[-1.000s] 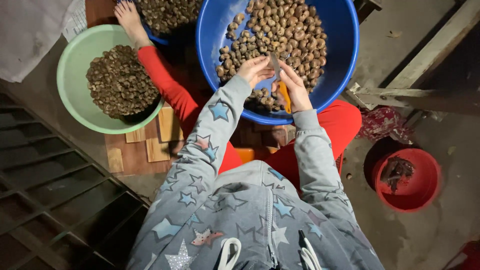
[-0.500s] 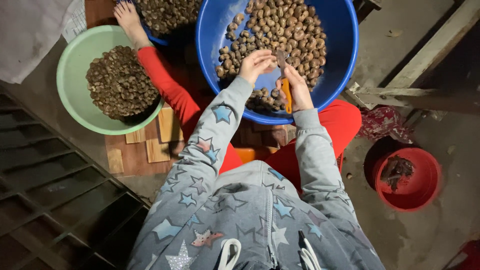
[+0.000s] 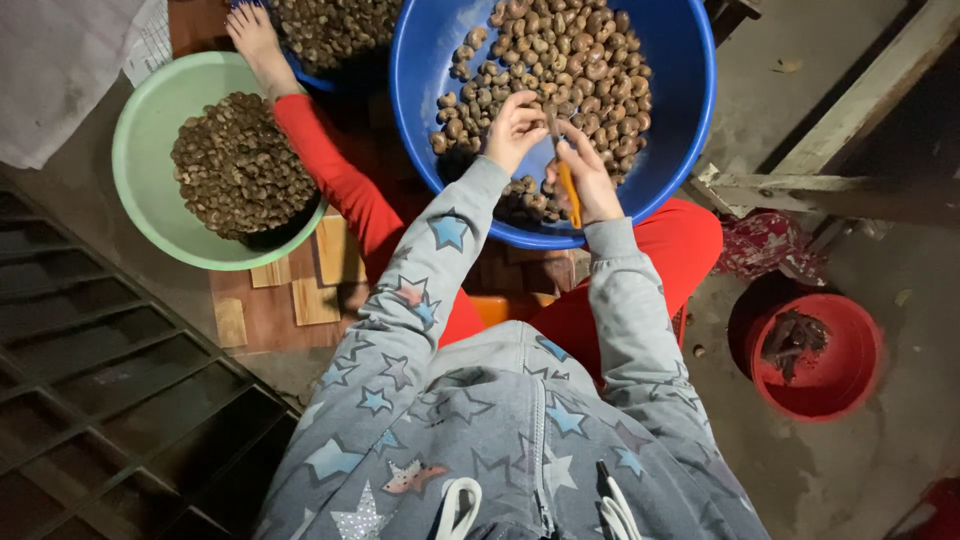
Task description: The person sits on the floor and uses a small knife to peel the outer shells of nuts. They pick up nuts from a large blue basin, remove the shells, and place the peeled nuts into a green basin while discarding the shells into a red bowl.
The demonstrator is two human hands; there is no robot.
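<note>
Head view, both forearms extended over blue basin (image 3: pixel 680 130), left hand (image 3: pixel 512 130) grip pinching nut, right hand (image 3: pixel 588 175) clasping orange-handled knife (image 3: pixel 568 195).

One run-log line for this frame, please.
left hand: holds nut | right hand: orange-handled tool | over blue basin | green basin left

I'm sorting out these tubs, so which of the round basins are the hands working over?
The big blue basin of brown nuts at the top. Both hands, left and right, meet above it; the green basin and red bucket sit apart.

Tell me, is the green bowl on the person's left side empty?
No, the green bowl holds a heap of dark brown nuts that covers most of its inside.
</note>
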